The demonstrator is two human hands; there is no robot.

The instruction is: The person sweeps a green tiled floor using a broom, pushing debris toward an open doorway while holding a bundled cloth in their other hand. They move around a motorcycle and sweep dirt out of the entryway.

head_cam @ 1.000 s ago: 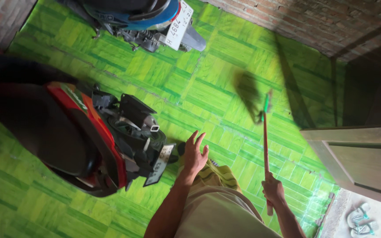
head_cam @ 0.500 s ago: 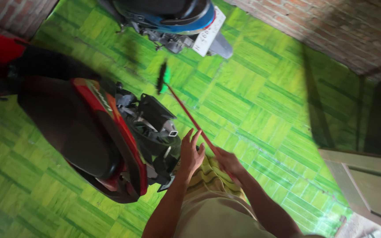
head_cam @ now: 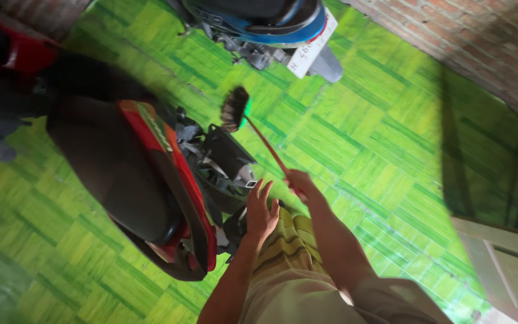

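left hand (head_cam: 261, 211): ours, fingers spread wide and holding nothing, hovering just beside the tail of the red scooter.
right hand (head_cam: 298, 182): ours, curled tight round the near end of the broom's red handle.
broom (head_cam: 258, 141): thin red stick running from our right hand away to the far left; its dark bristle head sits on the green floor just beside the red scooter's rear, between the two bikes.
red scooter (head_cam: 151, 180): left, dark seat, red side panel, black rear parts and a small metal bracket facing us.
risk: we judge the bristles or stick could catch in the scooter's exposed rear parts, since the head works so close to them; our open left hand could knock the bracket too.
blue scooter (head_cam: 271, 24): far, its rear and white plate hanging over the floor near the broom head, narrowing the gap.
floor (head_cam: 361, 144): bright green patterned sheet, part in shadow.
brick wall (head_cam: 481, 42): far right.
door (head_cam: 505, 264): near right, pale wood, standing in the way on that side.
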